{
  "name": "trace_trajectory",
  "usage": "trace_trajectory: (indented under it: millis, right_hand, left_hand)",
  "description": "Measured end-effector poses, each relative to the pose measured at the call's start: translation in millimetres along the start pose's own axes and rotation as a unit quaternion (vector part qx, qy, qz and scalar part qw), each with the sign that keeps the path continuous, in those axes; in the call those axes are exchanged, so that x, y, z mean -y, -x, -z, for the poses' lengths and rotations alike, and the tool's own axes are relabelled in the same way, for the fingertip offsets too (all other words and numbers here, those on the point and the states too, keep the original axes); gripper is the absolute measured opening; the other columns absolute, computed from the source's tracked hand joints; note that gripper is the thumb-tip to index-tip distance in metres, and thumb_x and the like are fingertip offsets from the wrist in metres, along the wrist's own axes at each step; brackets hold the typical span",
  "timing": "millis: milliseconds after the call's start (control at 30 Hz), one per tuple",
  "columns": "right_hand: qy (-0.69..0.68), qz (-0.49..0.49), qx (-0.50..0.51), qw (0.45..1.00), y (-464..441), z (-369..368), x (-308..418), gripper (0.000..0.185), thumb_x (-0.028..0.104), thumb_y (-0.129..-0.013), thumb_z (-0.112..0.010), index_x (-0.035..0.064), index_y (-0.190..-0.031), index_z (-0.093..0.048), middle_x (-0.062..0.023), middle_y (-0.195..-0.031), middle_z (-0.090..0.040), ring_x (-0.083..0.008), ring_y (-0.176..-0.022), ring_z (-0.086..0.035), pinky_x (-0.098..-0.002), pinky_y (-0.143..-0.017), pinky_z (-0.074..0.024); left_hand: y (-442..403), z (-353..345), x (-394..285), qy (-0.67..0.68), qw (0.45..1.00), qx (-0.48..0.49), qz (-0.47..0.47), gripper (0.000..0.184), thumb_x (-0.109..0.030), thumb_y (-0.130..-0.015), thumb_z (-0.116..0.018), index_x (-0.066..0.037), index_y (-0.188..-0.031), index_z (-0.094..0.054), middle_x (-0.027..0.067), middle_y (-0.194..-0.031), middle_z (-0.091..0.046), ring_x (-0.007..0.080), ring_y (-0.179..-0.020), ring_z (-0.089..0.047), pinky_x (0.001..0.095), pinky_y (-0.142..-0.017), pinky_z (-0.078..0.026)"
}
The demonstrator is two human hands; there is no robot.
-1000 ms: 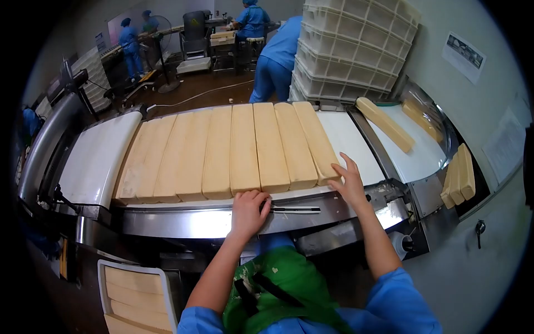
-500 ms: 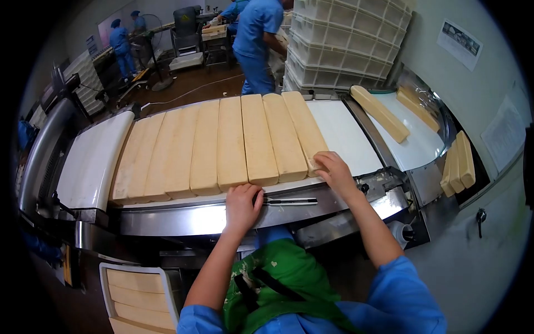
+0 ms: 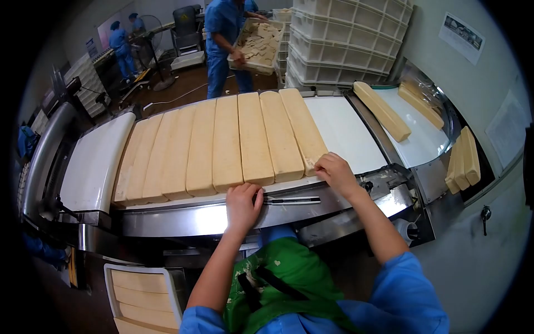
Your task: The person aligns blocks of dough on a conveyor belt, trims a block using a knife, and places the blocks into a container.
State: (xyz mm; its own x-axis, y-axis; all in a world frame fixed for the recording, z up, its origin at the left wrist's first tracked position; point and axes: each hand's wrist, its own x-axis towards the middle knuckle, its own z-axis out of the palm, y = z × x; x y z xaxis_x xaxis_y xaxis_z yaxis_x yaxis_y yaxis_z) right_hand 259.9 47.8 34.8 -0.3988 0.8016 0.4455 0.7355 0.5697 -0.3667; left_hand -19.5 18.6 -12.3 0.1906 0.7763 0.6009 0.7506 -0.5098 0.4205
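Note:
Several long pale-yellow blocks (image 3: 228, 142) lie side by side on a white conveyor belt (image 3: 345, 131). My right hand (image 3: 335, 171) is at the near end of the rightmost block (image 3: 300, 125), its fingers closed on that corner. At the metal front edge (image 3: 178, 221) rests my left hand (image 3: 243, 206), fingers curled in, beside the near end of a middle block. What is under its fingers is hidden. Two thin pen-like sticks (image 3: 292, 200) lie on the metal edge just right of my left hand.
Beyond the belt a person in blue (image 3: 219, 42) holds a crate of pale pieces (image 3: 257, 44) near stacked white crates (image 3: 347, 42). More blocks (image 3: 382, 111) lie at the right, others (image 3: 463, 161) stand leaning there. A bin of blocks (image 3: 143, 292) is at lower left.
My right hand has closed its fingers at the rightmost block's corner. The person in blue has straightened up, moved left and now carries a crate. The view has shifted slightly.

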Motion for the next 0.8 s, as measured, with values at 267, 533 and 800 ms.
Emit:
trace_trajectory:
  millis: [267, 533, 800]
  right_hand:
    - [-0.035, -0.008, -0.023, 0.999, -3, -6, 7, 0.018, 0.004, -0.074, -0.066, 0.0018, -0.091, -0.061, -0.0115, -0.09, -0.06, -0.0306, -0.088, -0.057, -0.0375, -0.08, -0.0468]
    - [-0.117, 0.065, -0.087, 0.987, -30, -56, 56, 0.033, 0.007, -0.07, -0.072, 0.0021, -0.101, -0.061, -0.0128, -0.102, -0.059, -0.0316, -0.102, -0.055, -0.0381, -0.09, -0.0441]
    - [-0.1, 0.057, -0.064, 0.991, -36, -66, 67, 0.023, 0.006, -0.069, -0.073, 0.0026, -0.086, -0.057, -0.0101, -0.096, -0.056, -0.0297, -0.095, -0.054, -0.0375, -0.084, -0.0441]
  left_hand:
    - [0, 0, 1, 0.003, 1.0, -0.004, 0.008, 0.012, -0.016, -0.084, -0.061, -0.005, -0.08, -0.064, 0.0096, -0.075, -0.061, 0.0291, -0.074, -0.058, 0.0387, -0.069, -0.04]
    - [0, 0, 2, 0.002, 1.0, -0.008, 0.013, 0.011, -0.015, -0.084, -0.06, -0.005, -0.081, -0.064, 0.0096, -0.076, -0.062, 0.0282, -0.075, -0.059, 0.039, -0.068, -0.04]
    - [0, -1, 3, -0.008, 1.0, -0.015, 0.026, 0.011, -0.014, -0.083, -0.06, -0.004, -0.08, -0.064, 0.0105, -0.075, -0.062, 0.0289, -0.074, -0.059, 0.0398, -0.068, -0.04]
